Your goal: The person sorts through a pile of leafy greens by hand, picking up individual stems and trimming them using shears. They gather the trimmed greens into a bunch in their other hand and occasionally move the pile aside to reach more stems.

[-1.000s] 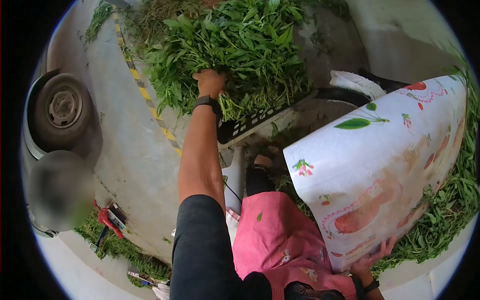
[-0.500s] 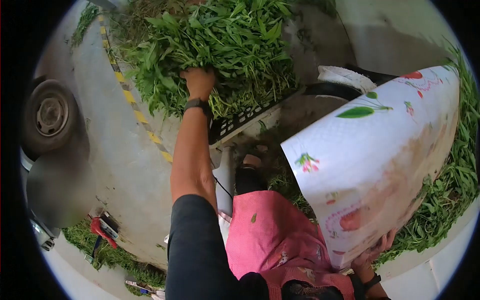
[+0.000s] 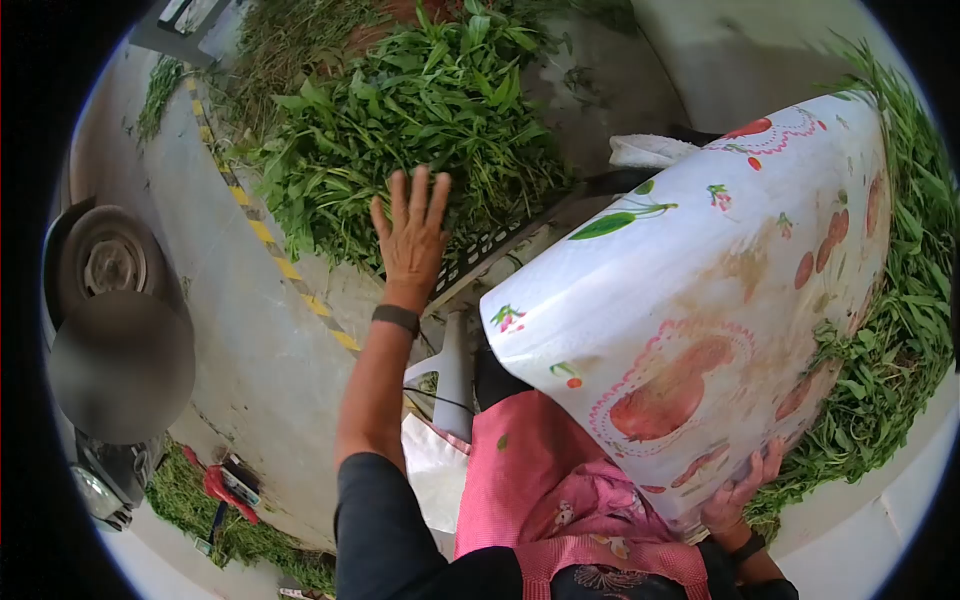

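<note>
My left hand (image 3: 412,235) is open, fingers spread, at the near edge of a heap of leafy greens (image 3: 430,120). The heap rests on a black slotted crate (image 3: 480,255), mostly hidden by leaves. Down at the lower right, my right hand (image 3: 740,490) is closed on the lower edge of a white plastic tablecloth (image 3: 740,290) printed with red fruit and green leaves. Brownish stains mark the cloth, which is raised and curved. More long greens (image 3: 905,340) lie behind and beyond it on the right.
Yellow-and-black tape (image 3: 262,230) runs along the floor at left. Beyond it are a wheel (image 3: 110,255) and a blurred round patch. A red object (image 3: 225,490) lies near greens at lower left. A pale plastic frame (image 3: 455,375) stands by my pink apron (image 3: 510,465).
My left hand has come out of the greens and drawn back slightly, its fingers now spread. The tablecloth has shifted left and opened wider, with my right hand still on its edge.
</note>
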A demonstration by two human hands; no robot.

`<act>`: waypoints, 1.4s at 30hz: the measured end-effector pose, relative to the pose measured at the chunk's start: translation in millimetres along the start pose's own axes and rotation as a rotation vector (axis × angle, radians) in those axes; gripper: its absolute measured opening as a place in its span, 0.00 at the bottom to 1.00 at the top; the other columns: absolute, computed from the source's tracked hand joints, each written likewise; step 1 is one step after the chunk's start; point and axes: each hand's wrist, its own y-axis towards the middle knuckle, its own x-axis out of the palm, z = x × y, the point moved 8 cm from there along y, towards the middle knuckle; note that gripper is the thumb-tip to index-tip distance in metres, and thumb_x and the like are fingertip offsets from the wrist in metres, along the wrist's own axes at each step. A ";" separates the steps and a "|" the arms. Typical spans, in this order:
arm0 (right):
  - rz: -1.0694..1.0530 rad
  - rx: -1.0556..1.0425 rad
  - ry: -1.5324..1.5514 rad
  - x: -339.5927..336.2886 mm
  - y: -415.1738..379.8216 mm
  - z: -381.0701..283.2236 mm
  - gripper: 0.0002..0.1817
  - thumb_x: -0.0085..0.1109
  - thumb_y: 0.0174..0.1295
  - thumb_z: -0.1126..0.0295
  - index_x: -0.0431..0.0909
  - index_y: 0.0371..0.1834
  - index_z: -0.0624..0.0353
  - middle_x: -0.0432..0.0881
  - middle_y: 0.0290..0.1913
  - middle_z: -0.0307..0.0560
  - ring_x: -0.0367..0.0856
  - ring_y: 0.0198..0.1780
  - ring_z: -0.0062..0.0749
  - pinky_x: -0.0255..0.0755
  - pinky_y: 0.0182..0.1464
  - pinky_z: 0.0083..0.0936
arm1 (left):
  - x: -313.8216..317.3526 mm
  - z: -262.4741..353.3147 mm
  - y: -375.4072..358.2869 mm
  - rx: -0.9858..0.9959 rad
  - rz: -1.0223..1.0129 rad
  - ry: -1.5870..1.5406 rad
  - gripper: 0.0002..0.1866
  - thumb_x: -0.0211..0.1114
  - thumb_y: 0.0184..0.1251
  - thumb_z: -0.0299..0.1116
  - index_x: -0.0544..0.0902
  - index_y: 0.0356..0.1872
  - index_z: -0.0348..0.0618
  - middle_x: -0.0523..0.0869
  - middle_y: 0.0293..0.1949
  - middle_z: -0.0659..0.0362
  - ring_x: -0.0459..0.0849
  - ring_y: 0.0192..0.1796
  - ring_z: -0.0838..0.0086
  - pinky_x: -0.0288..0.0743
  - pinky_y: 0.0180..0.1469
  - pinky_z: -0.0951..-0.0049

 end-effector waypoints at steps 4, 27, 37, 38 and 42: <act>0.020 -0.022 0.036 -0.5 0.7 -0.2 0.27 0.36 0.61 0.59 0.53 0.62 0.60 0.50 0.67 0.65 0.47 0.67 0.65 0.42 0.64 0.62 | 21.3 8.5 54.7 0.276 -0.038 0.421 0.52 0.73 0.43 0.47 0.51 0.71 0.63 0.47 0.73 0.63 0.45 0.74 0.63 0.42 0.69 0.45; 0.101 -0.088 -0.043 -5.8 7.5 -5.6 0.26 0.45 0.52 0.66 0.62 0.57 0.59 0.61 0.62 0.60 0.55 0.64 0.61 0.48 0.63 0.57 | -18.0 55.4 -27.1 0.163 -0.018 -0.090 0.30 0.59 0.54 0.43 0.70 0.61 0.47 0.59 0.69 0.52 0.54 0.71 0.58 0.41 0.66 0.37; 0.200 -0.016 0.172 -30.8 5.7 -0.4 0.28 0.58 0.48 0.66 0.69 0.58 0.44 0.64 0.63 0.44 0.58 0.66 0.44 0.51 0.66 0.49 | -111.7 43.3 -194.3 -0.234 0.019 -0.328 0.26 0.62 0.59 0.31 0.69 0.59 0.40 0.71 0.60 0.46 0.70 0.61 0.55 0.60 0.60 0.54; 0.203 -0.014 0.197 -32.8 4.0 1.1 0.28 0.59 0.48 0.66 0.69 0.58 0.43 0.64 0.63 0.43 0.58 0.66 0.43 0.50 0.66 0.49 | -129.7 51.9 -192.9 -0.180 0.016 -0.329 0.26 0.62 0.59 0.31 0.69 0.59 0.40 0.71 0.60 0.46 0.70 0.61 0.55 0.60 0.60 0.54; 0.283 -0.010 0.293 -35.1 -9.3 11.0 0.29 0.61 0.48 0.65 0.68 0.57 0.43 0.62 0.64 0.41 0.58 0.67 0.41 0.49 0.68 0.47 | -246.9 133.4 -163.9 0.052 0.398 -0.310 0.22 0.60 0.62 0.29 0.70 0.58 0.37 0.73 0.57 0.45 0.72 0.58 0.53 0.66 0.56 0.56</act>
